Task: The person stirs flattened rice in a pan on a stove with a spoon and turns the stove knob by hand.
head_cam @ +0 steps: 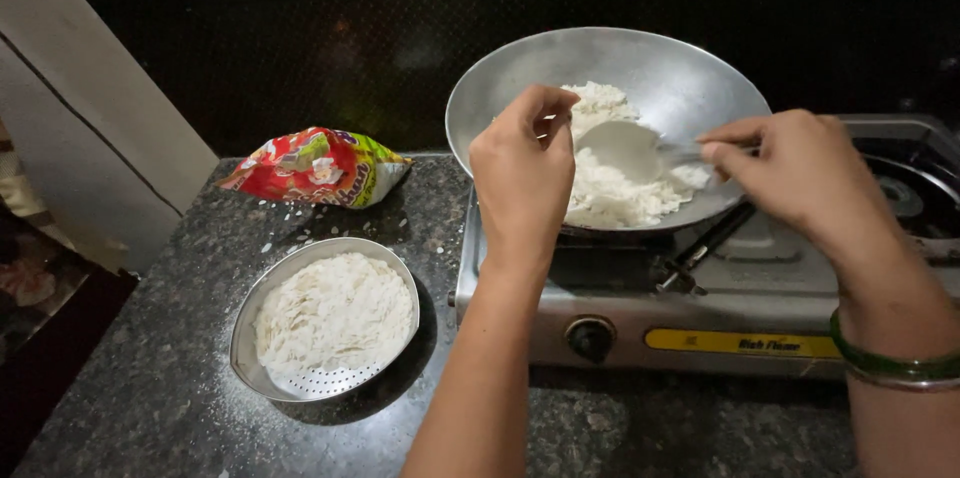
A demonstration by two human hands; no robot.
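**A:** Where does the grip sit?

**B:** The right hand [800, 173] pinches the thin metal handle of a flat steel spatula [640, 150], fingers clenched around the shaft so the blade lies low inside the wide, round grey metal wok [500, 98]. The left hand [525, 168] hangs over the wok's near rim with fingertips bunched together; whether they pinch any of the food cannot be told.

**A:** And the food itself?

**B:** White flaky vermicelli-like strands [610, 193] lie heaped in the wok's bowl, around the blade. The wok rests on a steel gas stove [700, 338], its dark handle pointing toward the person, within reach.

**A:** What surrounds it?

**B:** On the dark speckled stone counter [150, 378], left of the stove, a perforated oval steel dish [262, 290] holds more white strands, close by for easy transfer. Behind it lies a red and yellow plastic packet [315, 168].
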